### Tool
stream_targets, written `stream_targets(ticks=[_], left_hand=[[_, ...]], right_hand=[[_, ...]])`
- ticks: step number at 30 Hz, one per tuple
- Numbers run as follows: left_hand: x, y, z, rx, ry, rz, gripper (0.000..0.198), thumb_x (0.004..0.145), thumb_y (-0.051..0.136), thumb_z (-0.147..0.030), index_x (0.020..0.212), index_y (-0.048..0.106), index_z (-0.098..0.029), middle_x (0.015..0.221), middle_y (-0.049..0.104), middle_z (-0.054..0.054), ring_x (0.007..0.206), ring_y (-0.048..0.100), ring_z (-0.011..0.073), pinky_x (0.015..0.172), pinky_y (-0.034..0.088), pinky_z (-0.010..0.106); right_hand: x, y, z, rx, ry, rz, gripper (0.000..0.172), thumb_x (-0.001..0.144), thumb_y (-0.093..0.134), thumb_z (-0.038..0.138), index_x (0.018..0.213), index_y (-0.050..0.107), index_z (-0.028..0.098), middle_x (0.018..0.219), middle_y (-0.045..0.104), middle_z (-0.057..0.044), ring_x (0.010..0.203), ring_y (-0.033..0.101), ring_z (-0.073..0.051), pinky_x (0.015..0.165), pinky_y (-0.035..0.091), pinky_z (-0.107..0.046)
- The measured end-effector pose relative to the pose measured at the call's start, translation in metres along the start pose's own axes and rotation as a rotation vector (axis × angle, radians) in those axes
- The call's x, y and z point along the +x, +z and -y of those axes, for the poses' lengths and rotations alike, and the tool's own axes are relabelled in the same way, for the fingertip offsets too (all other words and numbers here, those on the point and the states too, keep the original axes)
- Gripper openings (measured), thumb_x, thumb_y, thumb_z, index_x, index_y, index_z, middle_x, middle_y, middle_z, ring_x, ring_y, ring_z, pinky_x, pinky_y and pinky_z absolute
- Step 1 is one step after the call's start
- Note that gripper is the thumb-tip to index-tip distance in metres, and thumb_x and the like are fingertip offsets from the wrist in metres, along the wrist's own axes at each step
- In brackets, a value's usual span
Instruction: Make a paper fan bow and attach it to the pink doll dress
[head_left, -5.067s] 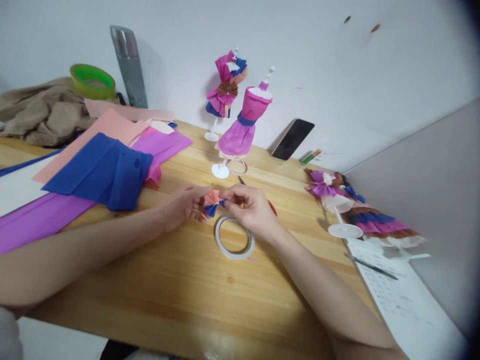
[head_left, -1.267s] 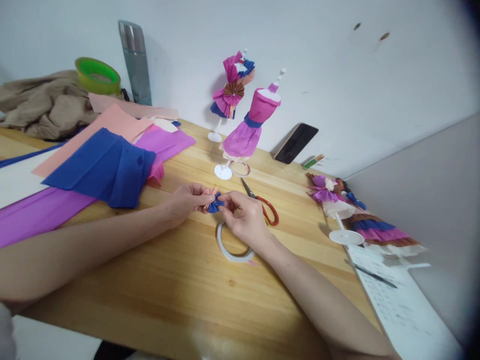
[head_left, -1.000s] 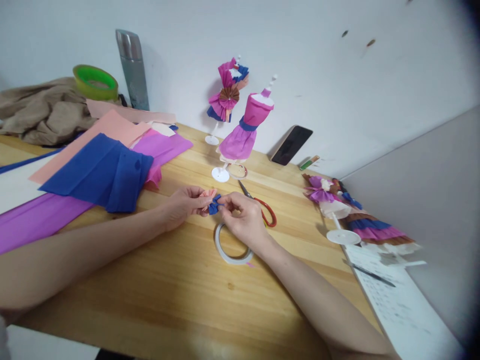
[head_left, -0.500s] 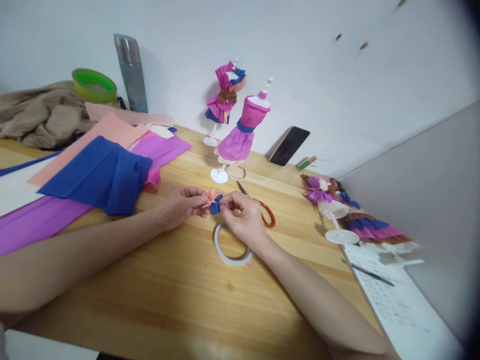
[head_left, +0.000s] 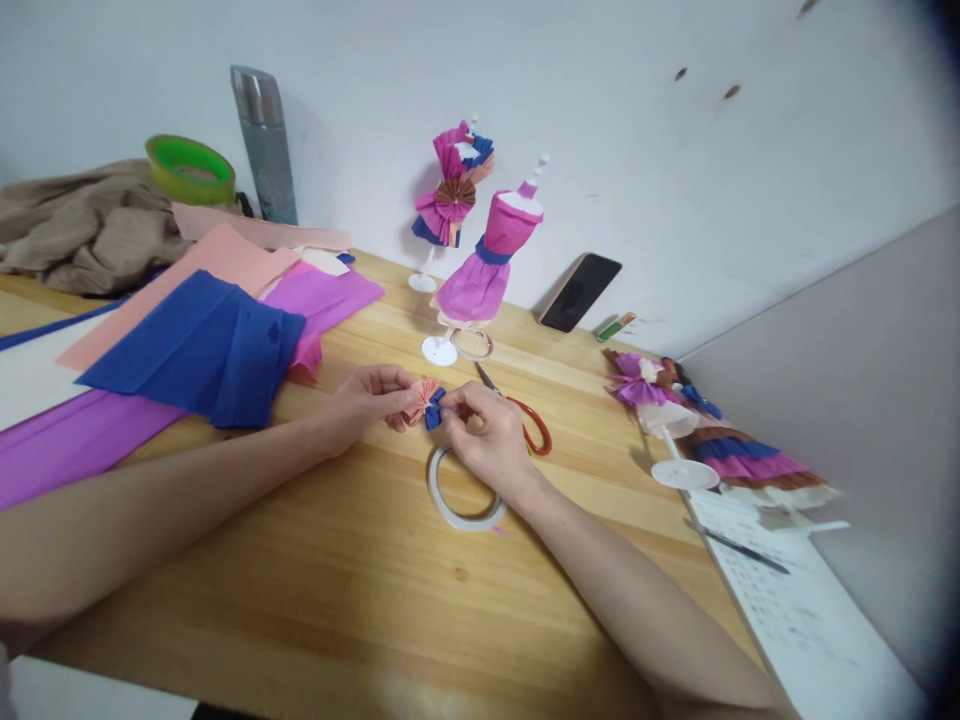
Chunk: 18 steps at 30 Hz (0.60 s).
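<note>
A small pleated paper rosette, peach with a dark blue bow-like piece at its right side, is held up between both hands over the table. My left hand pinches its peach edge between thumb and fingers. My right hand has thumb and forefinger closed on the blue piece. Under the right hand lies a roll of white tape, partly hidden by it. Red-handled scissors lie just behind that hand, their middle covered.
Two small dress forms in crepe paper, one with a pink dress, one with a ruffled outfit, stand at the back. Crepe sheets cover the left. A phone leans on the wall; further paper dresses lie right.
My left fingers have shifted slightly on the rosette, so more of its peach pleats show. The right hand keeps its pinch on the blue piece; the rest stays put.
</note>
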<state>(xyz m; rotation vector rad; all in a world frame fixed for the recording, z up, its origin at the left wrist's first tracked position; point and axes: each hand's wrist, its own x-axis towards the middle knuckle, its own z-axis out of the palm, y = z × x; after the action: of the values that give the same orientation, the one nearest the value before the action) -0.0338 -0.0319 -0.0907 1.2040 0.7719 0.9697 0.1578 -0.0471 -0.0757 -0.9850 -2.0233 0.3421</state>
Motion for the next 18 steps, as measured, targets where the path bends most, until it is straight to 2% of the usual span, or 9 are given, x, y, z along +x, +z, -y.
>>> stream_targets(ticks=[5, 11, 15, 18], left_hand=[[-0.0013, 0.0011, -0.0045, -0.078, -0.026, -0.041, 0.036, 0.077, 0.068, -0.048, 0.067, 0.065, -0.013, 0.063, 0.064, 0.004, 0.054, 0.055, 0.0106, 0.055, 0.045, 0.023], [-0.0016, 0.0019, -0.0043, 0.004, -0.007, -0.031, 0.024, 0.075, 0.073, -0.037, 0.073, 0.067, -0.014, 0.062, 0.065, 0.001, 0.055, 0.055, 0.0082, 0.054, 0.042, 0.019], [-0.0012, 0.0021, -0.0032, 0.040, 0.011, -0.049, 0.025, 0.076, 0.072, -0.038, 0.075, 0.067, -0.014, 0.062, 0.065, 0.001, 0.054, 0.056, 0.0085, 0.053, 0.042, 0.020], [-0.0011, 0.0035, -0.0035, 0.081, 0.031, -0.056, 0.025, 0.076, 0.071, -0.039, 0.075, 0.068, -0.014, 0.063, 0.065, 0.001, 0.057, 0.057, 0.0097, 0.053, 0.043, 0.020]], right_hand=[[0.0008, -0.0001, -0.0005, -0.009, 0.016, -0.005, 0.012, 0.076, 0.052, 0.011, 0.072, 0.060, 0.019, 0.066, 0.060, -0.001, 0.058, 0.054, -0.014, 0.057, 0.043, -0.026], [0.0001, -0.0005, 0.0010, 0.091, 0.065, 0.001, 0.009, 0.078, 0.053, 0.013, 0.080, 0.060, 0.019, 0.066, 0.059, 0.000, 0.058, 0.054, -0.013, 0.057, 0.045, -0.027], [-0.0004, -0.0012, 0.0002, 0.359, 0.237, -0.010, 0.016, 0.082, 0.055, 0.024, 0.097, 0.056, 0.020, 0.075, 0.060, -0.001, 0.063, 0.058, -0.014, 0.059, 0.049, -0.028], [0.0011, -0.0022, -0.0009, 0.559, 0.414, 0.026, 0.024, 0.085, 0.056, 0.037, 0.102, 0.055, 0.020, 0.070, 0.059, 0.001, 0.058, 0.059, -0.014, 0.056, 0.049, -0.027]])
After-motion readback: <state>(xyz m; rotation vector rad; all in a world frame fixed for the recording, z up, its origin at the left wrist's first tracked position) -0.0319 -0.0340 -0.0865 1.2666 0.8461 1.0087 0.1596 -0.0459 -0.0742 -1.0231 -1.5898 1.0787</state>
